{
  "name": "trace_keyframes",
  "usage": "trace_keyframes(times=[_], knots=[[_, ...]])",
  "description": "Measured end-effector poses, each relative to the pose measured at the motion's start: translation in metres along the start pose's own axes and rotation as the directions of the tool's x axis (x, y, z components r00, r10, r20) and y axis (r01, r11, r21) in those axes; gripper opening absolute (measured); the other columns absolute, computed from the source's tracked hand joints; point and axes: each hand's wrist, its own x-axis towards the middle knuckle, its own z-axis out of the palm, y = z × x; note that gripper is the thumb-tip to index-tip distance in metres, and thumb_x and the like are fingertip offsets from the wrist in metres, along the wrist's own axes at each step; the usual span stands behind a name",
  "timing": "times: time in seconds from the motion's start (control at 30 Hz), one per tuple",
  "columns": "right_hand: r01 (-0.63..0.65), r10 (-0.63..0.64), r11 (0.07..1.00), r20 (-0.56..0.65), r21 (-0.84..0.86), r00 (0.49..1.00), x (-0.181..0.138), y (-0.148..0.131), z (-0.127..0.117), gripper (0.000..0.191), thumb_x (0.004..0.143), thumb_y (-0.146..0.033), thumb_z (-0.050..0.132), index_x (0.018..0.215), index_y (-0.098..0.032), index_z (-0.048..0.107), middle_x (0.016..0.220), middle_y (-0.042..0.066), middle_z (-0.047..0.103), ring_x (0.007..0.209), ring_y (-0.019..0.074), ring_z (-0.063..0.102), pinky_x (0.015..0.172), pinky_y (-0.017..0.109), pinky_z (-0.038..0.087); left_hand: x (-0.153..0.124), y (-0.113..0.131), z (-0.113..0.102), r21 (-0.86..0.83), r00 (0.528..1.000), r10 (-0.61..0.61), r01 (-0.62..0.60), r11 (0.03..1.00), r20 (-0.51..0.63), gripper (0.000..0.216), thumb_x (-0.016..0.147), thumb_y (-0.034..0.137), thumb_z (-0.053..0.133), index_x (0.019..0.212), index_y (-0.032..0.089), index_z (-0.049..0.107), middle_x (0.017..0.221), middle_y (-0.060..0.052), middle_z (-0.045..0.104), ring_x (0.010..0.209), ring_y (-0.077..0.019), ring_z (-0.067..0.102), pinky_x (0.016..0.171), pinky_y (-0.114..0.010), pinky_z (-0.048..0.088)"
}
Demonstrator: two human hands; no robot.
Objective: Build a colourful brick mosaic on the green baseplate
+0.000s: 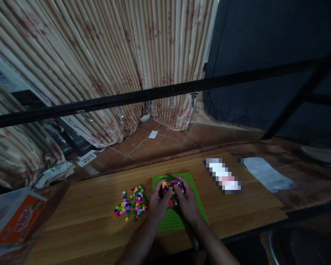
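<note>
A green studded baseplate [194,198] lies flat on the wooden table [85,217]. On its far half stands a small multicoloured block build [171,185]. My left hand [157,203] and my right hand [187,203] rest on the plate side by side, fingers curled and pressed against the build from either side. To the left of my left hand lies a loose heap of several small coloured bricks [132,208] on the table.
A white pixelated object [223,176] and a grey sheet [264,173] lie on the table at the right. An orange-and-white box [16,221] sits at the left edge. A black bar [165,94] crosses ahead; striped curtains [105,55] hang behind.
</note>
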Motion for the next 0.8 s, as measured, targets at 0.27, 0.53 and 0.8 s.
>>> trace_keyframes(times=[0.27, 0.53, 0.8], knots=[[0.008, -0.007, 1.000, 0.014, -0.024, 1.000, 0.002, 0.004, -0.001, 0.044, 0.086, -0.047, 0.054, 0.121, -0.021, 0.058, 0.115, 0.007, 0.066, 0.102, 0.0231, 0.062, 0.092, 0.038, 0.048, -0.002, 0.010, 0.004, 0.083, 1.000, -0.005, 0.005, 0.997, -0.003, 0.043, 0.077, 0.032, 0.068, 0.116, 0.020, 0.057, 0.091, 0.000, 0.068, 0.082, -0.0177, 0.063, 0.074, -0.027, 0.051], [0.016, -0.017, 0.998, -0.009, -0.064, 1.000, 0.002, 0.001, 0.001, 0.043, 0.086, -0.048, 0.053, 0.120, -0.021, 0.058, 0.109, 0.007, 0.068, 0.098, 0.0231, 0.063, 0.090, 0.039, 0.049, -0.001, 0.012, 0.007, -0.003, 0.999, -0.038, 0.038, 0.999, -0.005, 0.042, 0.072, 0.032, 0.069, 0.111, 0.020, 0.057, 0.087, 0.000, 0.068, 0.078, -0.0178, 0.063, 0.071, -0.028, 0.051], [0.044, -0.043, 0.987, 0.008, -0.154, 0.999, 0.002, -0.005, 0.000, 0.043, 0.087, -0.046, 0.052, 0.119, -0.018, 0.057, 0.109, 0.009, 0.067, 0.094, 0.0225, 0.064, 0.087, 0.037, 0.050, -0.003, 0.016, 0.012, 0.037, 0.998, -0.009, 0.011, 0.999, -0.062, 0.039, 0.073, 0.028, 0.067, 0.109, 0.018, 0.057, 0.086, 0.000, 0.066, 0.078, -0.0169, 0.061, 0.074, -0.027, 0.050]])
